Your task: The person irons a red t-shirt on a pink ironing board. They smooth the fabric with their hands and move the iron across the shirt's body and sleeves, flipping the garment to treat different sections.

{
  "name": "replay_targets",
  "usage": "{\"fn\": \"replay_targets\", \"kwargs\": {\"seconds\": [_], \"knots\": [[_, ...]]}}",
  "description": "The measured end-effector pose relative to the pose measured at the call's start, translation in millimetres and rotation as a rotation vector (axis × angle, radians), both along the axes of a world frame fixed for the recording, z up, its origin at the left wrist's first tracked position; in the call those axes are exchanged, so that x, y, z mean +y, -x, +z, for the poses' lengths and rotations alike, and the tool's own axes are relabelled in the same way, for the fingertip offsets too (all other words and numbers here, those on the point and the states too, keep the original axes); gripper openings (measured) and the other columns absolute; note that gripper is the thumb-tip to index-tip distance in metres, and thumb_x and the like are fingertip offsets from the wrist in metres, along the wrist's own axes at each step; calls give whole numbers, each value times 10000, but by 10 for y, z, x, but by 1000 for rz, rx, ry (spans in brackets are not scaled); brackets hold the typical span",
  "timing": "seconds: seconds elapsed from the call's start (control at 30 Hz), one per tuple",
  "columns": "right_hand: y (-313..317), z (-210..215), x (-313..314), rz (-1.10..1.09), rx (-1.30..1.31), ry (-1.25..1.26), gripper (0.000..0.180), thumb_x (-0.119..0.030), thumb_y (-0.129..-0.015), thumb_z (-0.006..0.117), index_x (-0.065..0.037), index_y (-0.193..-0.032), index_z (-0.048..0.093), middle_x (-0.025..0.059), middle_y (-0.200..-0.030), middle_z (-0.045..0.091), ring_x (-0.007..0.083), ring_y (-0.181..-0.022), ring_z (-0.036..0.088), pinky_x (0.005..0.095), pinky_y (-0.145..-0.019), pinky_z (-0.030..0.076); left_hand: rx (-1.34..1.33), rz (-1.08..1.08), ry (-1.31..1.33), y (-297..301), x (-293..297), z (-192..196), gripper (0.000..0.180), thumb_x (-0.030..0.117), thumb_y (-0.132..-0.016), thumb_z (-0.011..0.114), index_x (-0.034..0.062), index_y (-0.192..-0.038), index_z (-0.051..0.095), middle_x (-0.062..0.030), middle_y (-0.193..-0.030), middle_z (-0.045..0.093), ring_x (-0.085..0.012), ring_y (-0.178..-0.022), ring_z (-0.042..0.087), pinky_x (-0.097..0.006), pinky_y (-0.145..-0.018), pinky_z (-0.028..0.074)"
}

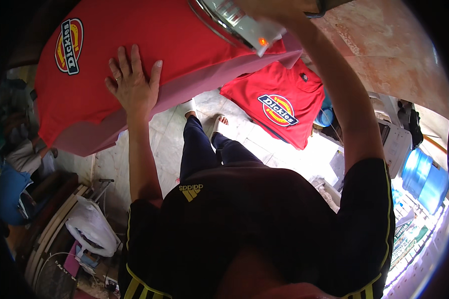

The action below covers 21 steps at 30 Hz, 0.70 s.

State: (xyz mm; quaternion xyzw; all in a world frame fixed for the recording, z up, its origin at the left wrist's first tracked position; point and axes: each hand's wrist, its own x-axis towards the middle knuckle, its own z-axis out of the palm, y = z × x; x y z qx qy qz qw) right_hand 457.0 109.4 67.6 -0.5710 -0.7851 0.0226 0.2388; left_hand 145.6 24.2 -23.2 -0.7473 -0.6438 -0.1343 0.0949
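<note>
Fingers [134, 62] of the left hand [132, 87] lie released, spread flat on the red shirt [149, 35] over the surface; right hand [279, 7] grips the iron [239, 22] at the shirt's far right.

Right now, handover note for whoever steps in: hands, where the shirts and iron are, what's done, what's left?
Left hand: open, palm flat on the red shirt, fingers spread, pinning the cloth near the board's front edge.
Right hand: at the top edge of the view, mostly cut off, on the iron; its indicator lamp glows orange. Grip not visible.
The shirt lies spread over the pink ironing board, round logo patch at the far left.
A second red shirt lies on the floor beyond the board.
Done: shirt spread and held flat, iron on the cloth.
Left: how much is pressed can't be told.
</note>
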Motion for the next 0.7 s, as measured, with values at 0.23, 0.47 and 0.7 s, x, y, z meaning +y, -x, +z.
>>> {"fn": "replay_targets", "kwargs": {"seconds": [0.23,0.47,0.7], "knots": [[-228,34,-975,182,287,90,306,-293,-979,582,-30,-1135,580,227,-757,649,380,-708,682,443,-614,537,-18,9,-27,-28,-12,-16,751,690,-935,398,232,-1526,336,-112,-1602,264,-413,-1460,236,-674,-1103,193],[154,200,-153,68,197,295,331,-278,-973,537,-3,-1156,541,209,-856,623,312,-701,652,416,-610,529,-71,-8,-44,-1,-29,-31,742,678,-926,428,206,-1497,390,-122,-1582,301,-428,-1440,270,-693,-1085,213],[74,-427,-49,259,-193,13,439,-97,-878,615,-96,-1314,564,236,-1142,566,351,-1010,624,453,-787,533,-95,-44,-82,-12,14,-16,697,635,-938,446,197,-1480,412,-125,-1571,319,-436,-1433,280,-703,-1081,221]]}}
